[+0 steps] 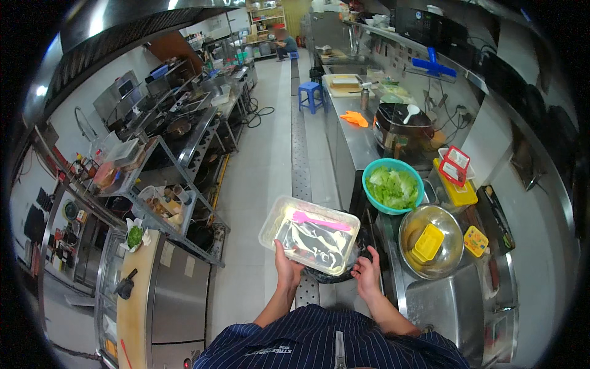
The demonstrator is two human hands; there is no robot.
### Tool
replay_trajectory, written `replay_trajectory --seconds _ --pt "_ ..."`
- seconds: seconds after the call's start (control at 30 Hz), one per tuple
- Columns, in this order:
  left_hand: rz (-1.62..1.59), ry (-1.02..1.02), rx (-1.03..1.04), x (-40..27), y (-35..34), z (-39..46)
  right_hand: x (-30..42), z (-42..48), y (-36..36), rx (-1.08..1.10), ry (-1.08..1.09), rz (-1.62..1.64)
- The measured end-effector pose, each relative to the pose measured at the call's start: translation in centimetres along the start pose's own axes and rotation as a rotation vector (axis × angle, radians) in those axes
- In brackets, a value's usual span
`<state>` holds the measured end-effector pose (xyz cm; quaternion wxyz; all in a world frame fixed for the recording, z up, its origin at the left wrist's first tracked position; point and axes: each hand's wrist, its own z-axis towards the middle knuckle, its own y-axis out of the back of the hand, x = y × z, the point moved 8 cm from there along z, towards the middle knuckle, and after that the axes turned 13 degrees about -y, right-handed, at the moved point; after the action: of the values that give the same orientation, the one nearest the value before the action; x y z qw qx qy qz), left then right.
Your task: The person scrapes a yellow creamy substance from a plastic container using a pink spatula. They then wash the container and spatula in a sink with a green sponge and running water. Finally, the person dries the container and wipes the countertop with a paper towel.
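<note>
A clear rectangular plastic container point(276, 233) is tilted in front of me, its inside smeared with a white creamy substance. Lying in it is a pink plastic utensil point(320, 221). My left hand point(288, 270) grips the container's near left edge, thumb up along the side. Close to the container's right end is my right hand point(367, 276), fingers apart and apparently holding nothing; whether it touches the thin clear plastic there is hard to tell. A black bag point(329, 277), possibly lining a bin, shows partly beneath the container.
To the right stand a turquoise basin of lettuce point(392, 189), a steel bowl point(454, 253) with a yellow tub point(428, 242), and a metal sink point(442, 300). A wood-topped cabinet point(133, 313) is at left. A blue stool point(309, 96) and a seated person point(286, 44) are farther off.
</note>
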<state>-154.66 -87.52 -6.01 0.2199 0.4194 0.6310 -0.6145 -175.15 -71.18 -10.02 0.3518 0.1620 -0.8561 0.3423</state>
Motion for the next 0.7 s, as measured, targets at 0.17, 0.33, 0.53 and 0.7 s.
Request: replay_trajectory --seconds 0.17,0.33,0.53,0.7 --pt "-0.047 0.020 -0.007 0.6 1.2 0.0 0.9 -2.0 -3.9 0.149 0.203 -0.310" --pt "-0.068 0.058 -0.053 1.8 1.2 -0.4 0.7 -1.6 -2.9 0.160 0.126 -0.316" --pt "-0.053 0.061 0.013 2.3 1.8 -0.6 0.3 -0.3 -0.5 0.132 -0.013 -0.296" --pt "-0.037 0.073 -0.032 2.4 2.7 -1.2 -0.7 0.4 -0.3 0.166 -0.150 -0.230"
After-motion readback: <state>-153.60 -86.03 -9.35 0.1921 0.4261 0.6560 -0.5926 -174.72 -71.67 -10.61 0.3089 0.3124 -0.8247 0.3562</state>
